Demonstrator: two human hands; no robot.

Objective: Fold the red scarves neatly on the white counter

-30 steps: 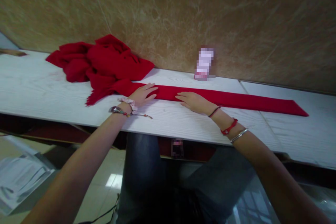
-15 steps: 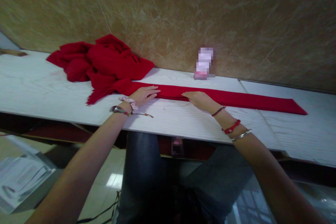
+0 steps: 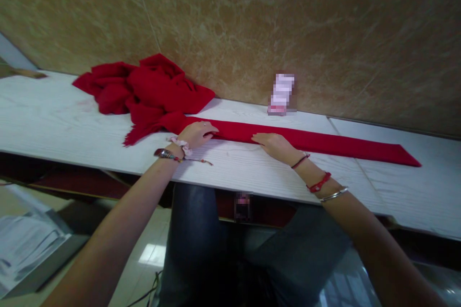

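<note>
A red scarf (image 3: 342, 146) lies along the white tabletop, its right part folded into a long, flat, narrow strip. The left part is a loose, crumpled heap with a fringed end hanging toward me. My left hand (image 3: 195, 135) is at the strip's near edge close to the heap, fingers bent over the cloth and thumb at the edge, pinching it. Farther right, my right hand (image 3: 275, 146) rests with fingers stretched out and together on the strip's near edge. The undersides of both hands are hidden.
Behind the narrow white table (image 3: 54, 120) rises a brown marbled wall (image 3: 223, 24). A small pixelated object (image 3: 283, 93) leans there. At lower left stands a grey box (image 3: 39, 259) with papers. A brown object (image 3: 30, 74) lies at the far left end.
My left fingers, flatter on the strip before, are now curled at its near edge. My right hand stays at about the same place on the scarf. The view has tilted slightly upward.
</note>
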